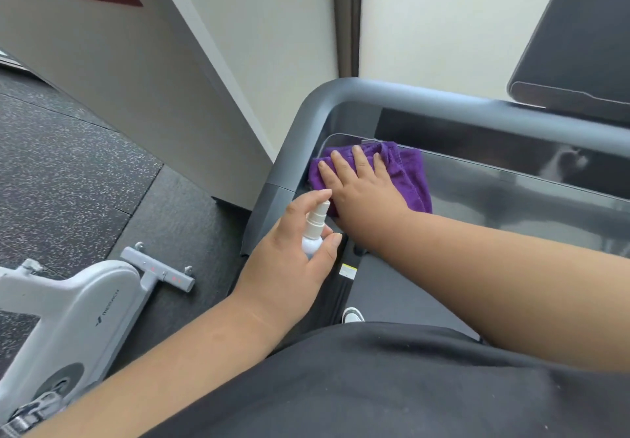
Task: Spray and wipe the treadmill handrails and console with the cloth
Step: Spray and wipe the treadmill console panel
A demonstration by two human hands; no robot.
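Note:
A purple cloth (407, 175) lies folded on the left end of the treadmill's glossy grey console (511, 195). My right hand (361, 185) lies flat on the cloth with fingers spread, pressing it onto the console surface. My left hand (296, 250) grips a small white spray bottle (315, 229), held upright just left of my right wrist, with the index finger above the nozzle. The grey handrail (426, 100) curves around the console's far left corner and runs right. A dark screen (576, 45) stands at the upper right.
A white exercise bike base (78, 308) stands on the speckled black rubber floor (68, 165) at the lower left. A pale wall panel (143, 72) rises left of the treadmill. The black treadmill belt (392, 287) lies below the console, with a white shoe (353, 315) on it.

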